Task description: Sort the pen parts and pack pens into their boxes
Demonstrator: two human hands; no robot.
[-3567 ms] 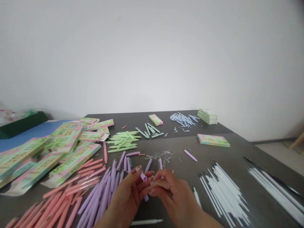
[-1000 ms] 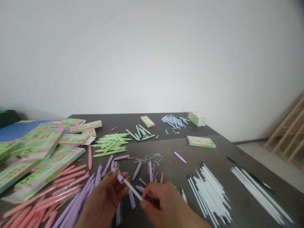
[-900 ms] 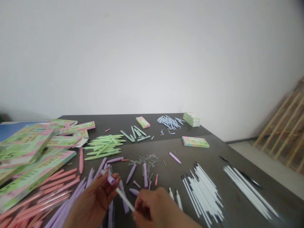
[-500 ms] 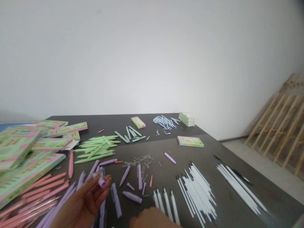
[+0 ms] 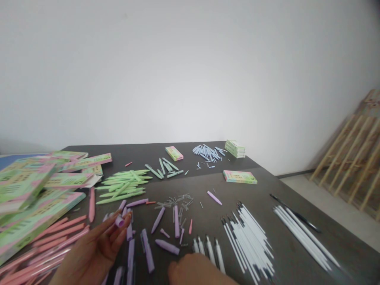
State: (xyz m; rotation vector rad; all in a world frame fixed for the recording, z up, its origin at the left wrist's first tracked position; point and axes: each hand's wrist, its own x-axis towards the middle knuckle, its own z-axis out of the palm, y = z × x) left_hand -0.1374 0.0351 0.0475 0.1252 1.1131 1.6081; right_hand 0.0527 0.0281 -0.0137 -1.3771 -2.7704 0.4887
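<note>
Between the thumb and fingertips of my left hand (image 5: 96, 247) is a short purple pen tube (image 5: 119, 221), its open end facing me. My right hand (image 5: 198, 271) is low at the bottom edge, knuckles up. Its fingers are hidden, so what it holds does not show. Just beyond and right of it lie several white pen refills (image 5: 209, 248) with pointed tips. Loose purple pen parts lie between the hands, among them a tapered purple barrel (image 5: 167, 246) and a purple piece with a clip (image 5: 147, 251).
Pink pen parts (image 5: 59, 233) and printed boxes (image 5: 44, 213) crowd the left. Farther off are green pens (image 5: 124, 185), small clear pieces (image 5: 178, 201) and blue parts (image 5: 207, 152). White refills (image 5: 247, 237) lie right, beside another row (image 5: 303, 235). A wooden rack (image 5: 350, 158) leans against the wall.
My right hand has drawn a white refill away from the purple tube and dropped low toward me; that refill is now out of sight. The left hand keeps the tube. My view has turned right.
</note>
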